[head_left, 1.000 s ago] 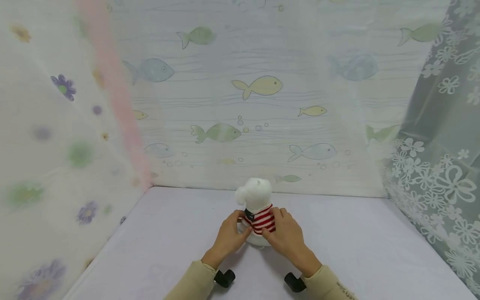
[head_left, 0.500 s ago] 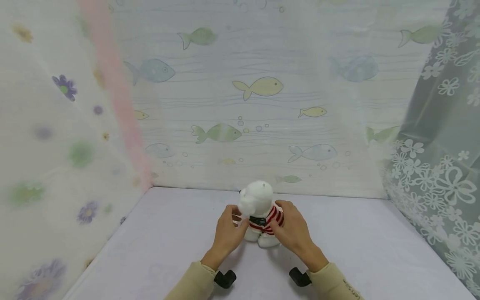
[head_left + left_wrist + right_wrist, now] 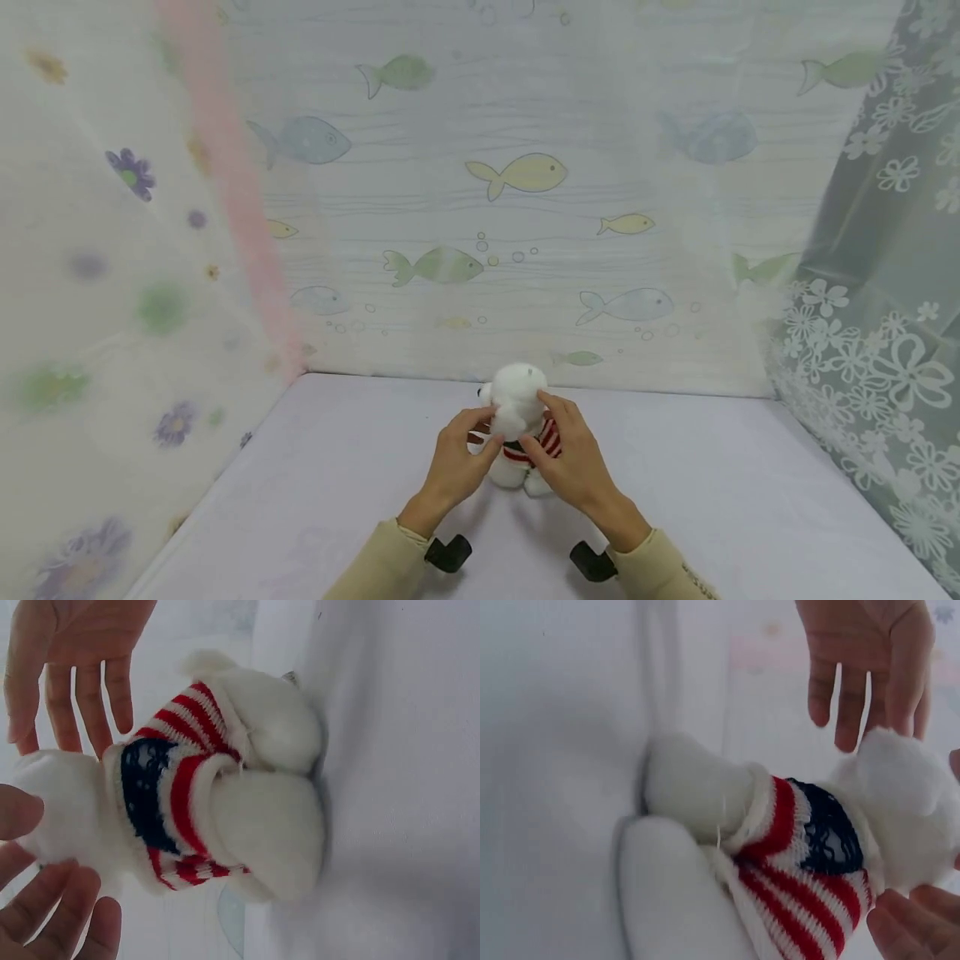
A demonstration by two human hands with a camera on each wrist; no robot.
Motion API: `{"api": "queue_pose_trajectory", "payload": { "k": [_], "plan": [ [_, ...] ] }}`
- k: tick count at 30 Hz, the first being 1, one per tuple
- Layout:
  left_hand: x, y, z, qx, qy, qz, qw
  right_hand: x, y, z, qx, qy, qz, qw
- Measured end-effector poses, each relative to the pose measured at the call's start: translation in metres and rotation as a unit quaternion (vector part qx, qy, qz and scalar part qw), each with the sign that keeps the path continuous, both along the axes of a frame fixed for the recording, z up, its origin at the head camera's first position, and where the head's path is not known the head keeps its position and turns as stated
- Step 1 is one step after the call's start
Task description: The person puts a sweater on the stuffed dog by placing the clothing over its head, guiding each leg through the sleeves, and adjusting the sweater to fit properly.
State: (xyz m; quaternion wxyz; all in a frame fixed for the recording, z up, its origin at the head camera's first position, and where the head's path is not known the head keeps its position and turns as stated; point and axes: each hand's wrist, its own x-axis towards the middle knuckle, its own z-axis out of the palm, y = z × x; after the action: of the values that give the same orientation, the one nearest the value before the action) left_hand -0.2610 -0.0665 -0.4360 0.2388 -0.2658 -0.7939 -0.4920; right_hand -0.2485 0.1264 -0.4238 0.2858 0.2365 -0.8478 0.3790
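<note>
A white plush toy in a red-and-white striped knitted sweater with a dark blue patch stands upright on the white table. My left hand holds its head from the left side, thumb low and fingers higher. From the other side, my right hand holds the head and neck between thumb and fingers. The left wrist view shows the toy's rounded white legs on the tabletop, with fingers around the head. The toy's face is mostly hidden.
The white tabletop runs back to a pale curtain with printed fish. Flower-patterned sheets hang at the left and right sides. A black wrist device shows under the left sleeve, another under the right.
The toy has turned, so that its blue patch and legs came into view. Both my hands have moved up from its sweater to its head and neck.
</note>
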Motion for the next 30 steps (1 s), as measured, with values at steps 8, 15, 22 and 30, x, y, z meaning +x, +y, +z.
{"api": "queue_pose_trajectory", "payload": {
  "k": [8, 15, 22, 30],
  "plan": [
    [0.015, 0.012, 0.007, -0.077, 0.023, -0.077, 0.9938, -0.010, 0.021, -0.002, -0.023, -0.014, 0.005, 1.000],
    [0.005, 0.005, 0.007, -0.026, 0.034, 0.033, 0.9985, -0.008, 0.018, 0.005, -0.054, 0.046, -0.005, 0.997],
    [0.001, -0.004, 0.005, -0.044, -0.063, -0.020, 0.9969, 0.004, 0.007, 0.011, -0.056, -0.006, 0.026, 0.998],
    [0.007, 0.001, 0.007, -0.045, -0.063, -0.055, 0.9954, 0.004, 0.013, 0.010, -0.030, 0.011, -0.020, 0.999]
  ]
}}
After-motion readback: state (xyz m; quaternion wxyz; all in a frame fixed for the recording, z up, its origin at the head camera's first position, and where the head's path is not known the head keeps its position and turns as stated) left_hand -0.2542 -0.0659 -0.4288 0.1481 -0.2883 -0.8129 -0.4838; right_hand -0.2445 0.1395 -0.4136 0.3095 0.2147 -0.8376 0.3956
